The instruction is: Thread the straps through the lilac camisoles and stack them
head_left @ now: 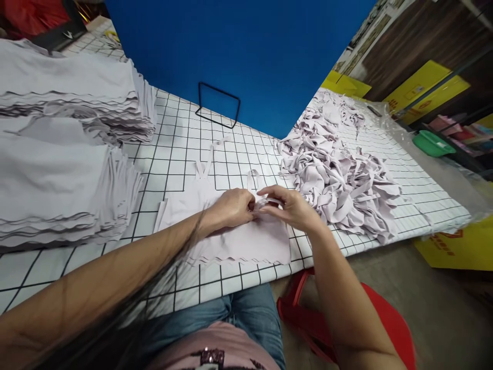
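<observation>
A pale pinkish-grey strappy garment [246, 246], like a camisole, lies flat on the table with its wavy hem towards me. One strap [208, 162] stretches away over the grid cloth, and another stands up in a small loop [253, 180]. My left hand [234, 206] rests on the garment, fingers curled and pinching at the strap's base. From the right, my right hand [288, 205] holds the thin strap between thumb and fingers, close to the left fingertips. The fingers partly hide the exact spot they grip.
Stacks of matching garments [50, 174] stand on the left. A loose heap of fabric pieces [331, 169] lies to the right. A blue panel [242, 56] and a black wire frame [218, 105] are ahead. Beside me is a red plastic chair [389, 324] below the table edge.
</observation>
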